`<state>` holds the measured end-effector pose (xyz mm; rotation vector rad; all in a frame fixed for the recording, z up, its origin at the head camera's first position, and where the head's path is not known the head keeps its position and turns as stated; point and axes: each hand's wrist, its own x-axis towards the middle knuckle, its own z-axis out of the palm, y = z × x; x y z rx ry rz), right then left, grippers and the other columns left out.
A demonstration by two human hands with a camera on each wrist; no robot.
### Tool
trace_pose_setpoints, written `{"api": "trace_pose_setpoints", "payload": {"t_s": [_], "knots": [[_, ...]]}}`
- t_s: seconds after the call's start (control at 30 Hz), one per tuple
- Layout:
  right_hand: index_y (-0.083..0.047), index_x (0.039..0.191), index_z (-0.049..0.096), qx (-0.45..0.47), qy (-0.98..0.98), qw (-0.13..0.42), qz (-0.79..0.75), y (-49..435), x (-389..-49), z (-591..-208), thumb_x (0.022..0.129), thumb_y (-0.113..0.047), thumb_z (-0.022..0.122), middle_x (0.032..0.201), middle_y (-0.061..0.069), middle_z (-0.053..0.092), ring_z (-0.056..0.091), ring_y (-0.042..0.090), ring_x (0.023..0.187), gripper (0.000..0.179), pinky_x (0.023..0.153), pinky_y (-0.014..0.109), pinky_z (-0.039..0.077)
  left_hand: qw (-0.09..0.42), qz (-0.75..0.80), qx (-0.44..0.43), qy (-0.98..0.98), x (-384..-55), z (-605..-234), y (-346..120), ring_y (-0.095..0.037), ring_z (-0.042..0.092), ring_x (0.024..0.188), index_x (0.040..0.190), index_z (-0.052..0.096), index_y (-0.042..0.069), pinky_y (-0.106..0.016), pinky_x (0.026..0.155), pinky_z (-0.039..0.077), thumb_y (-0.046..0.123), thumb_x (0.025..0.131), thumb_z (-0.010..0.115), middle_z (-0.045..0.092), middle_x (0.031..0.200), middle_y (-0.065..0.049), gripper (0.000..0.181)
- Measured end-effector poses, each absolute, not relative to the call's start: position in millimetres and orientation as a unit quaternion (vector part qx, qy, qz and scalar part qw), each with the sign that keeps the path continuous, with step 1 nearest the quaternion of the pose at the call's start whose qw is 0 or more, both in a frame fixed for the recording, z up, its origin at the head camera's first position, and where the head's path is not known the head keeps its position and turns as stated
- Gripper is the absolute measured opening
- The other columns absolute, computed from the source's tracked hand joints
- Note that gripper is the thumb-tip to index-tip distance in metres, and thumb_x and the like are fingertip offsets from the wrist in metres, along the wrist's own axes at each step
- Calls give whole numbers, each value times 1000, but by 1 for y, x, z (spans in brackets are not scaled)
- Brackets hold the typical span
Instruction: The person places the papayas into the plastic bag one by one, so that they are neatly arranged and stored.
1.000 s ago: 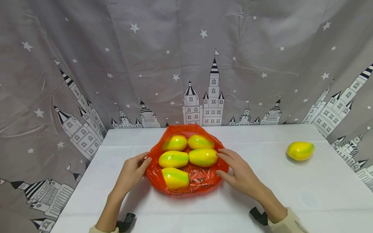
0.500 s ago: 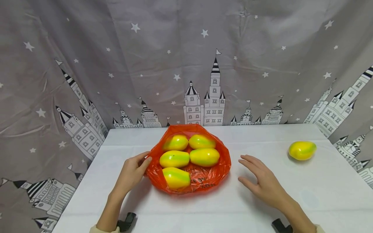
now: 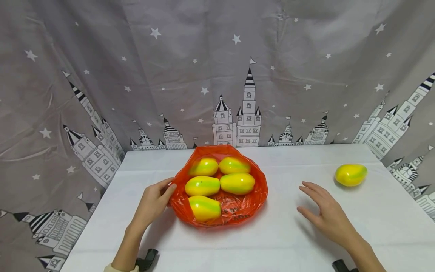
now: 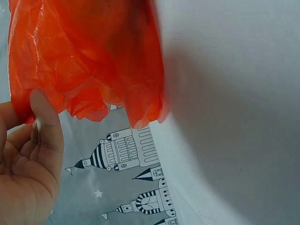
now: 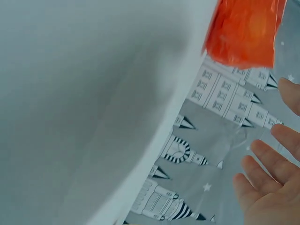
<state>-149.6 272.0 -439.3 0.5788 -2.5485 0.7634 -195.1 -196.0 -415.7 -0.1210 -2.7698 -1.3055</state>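
A red plastic bag (image 3: 241,211) lies with its mouth spread wide on the white table, and several yellow-green mangoes (image 3: 237,184) rest inside it. My left hand (image 3: 153,202) pinches the bag's left rim between thumb and fingers; the left wrist view shows the thumb (image 4: 47,115) pressed on the red film. To the right of the bag, my right hand (image 3: 331,217) hovers over the table with fingers extended, holding nothing. Beyond it, near the table's right side, one more mango (image 3: 351,175) lies alone. In the right wrist view, my fingers (image 5: 269,164) are spread apart, away from the bag (image 5: 243,35).
A white cloth covers the table (image 3: 285,245). Behind it and along both sides hangs a grey curtain (image 3: 176,49) printed with castles and stars. Black wrist mounts (image 3: 147,259) show at both wrists.
My right hand has left the bag's right rim and moved rightward toward the lone mango. My left hand keeps its pinch on the bag, and the mangoes stay put.
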Motion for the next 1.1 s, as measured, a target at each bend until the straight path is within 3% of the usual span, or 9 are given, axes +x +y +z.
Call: {"api": "trace_pose_setpoints", "payload": {"t_s": [0.27, 0.43, 0.5, 0.63, 1.1], "knots": [[-2, 127, 61, 179, -914, 237, 275, 295, -148, -442, 73, -7, 84, 134, 17, 54, 48, 39, 121, 59, 107, 9, 17, 37, -430, -39, -901, -196, -414, -193, -19, 60, 69, 134, 58, -1, -24, 61, 55, 21, 101, 58, 68, 97, -13, 40], [2, 127, 59, 142, -920, 244, 271, 316, -149, -447, 73, -5, 83, 133, 26, 52, 46, 47, 120, 60, 115, 37, 24, 35, -429, -43, -902, -196, -415, -195, -19, 60, 68, 134, 58, -2, -24, 61, 55, 21, 101, 58, 68, 96, -13, 41], [4, 128, 57, 127, -923, 241, 273, 323, -149, -448, 73, -4, 83, 134, 29, 49, 44, 50, 120, 61, 112, 51, 27, 35, -427, -45, -902, -196, -416, -196, -19, 60, 68, 134, 58, -3, -25, 60, 55, 21, 101, 58, 68, 96, -13, 41], [6, 130, 54, 102, -924, 232, 285, 337, -152, -450, 76, -4, 81, 136, 35, 44, 40, 56, 120, 62, 104, 67, 26, 32, -427, -44, -903, -197, -419, -196, -20, 60, 69, 134, 58, -2, -25, 61, 55, 20, 101, 58, 68, 97, -14, 40], [14, 134, 42, 41, -952, 172, 251, 377, -163, -448, 83, -9, 77, 141, 45, 27, 26, 65, 125, 66, 104, 73, 16, 34, -426, -46, -903, -197, -420, -197, -20, 61, 69, 135, 58, -2, -25, 62, 56, 19, 101, 58, 68, 100, -14, 39]]}}
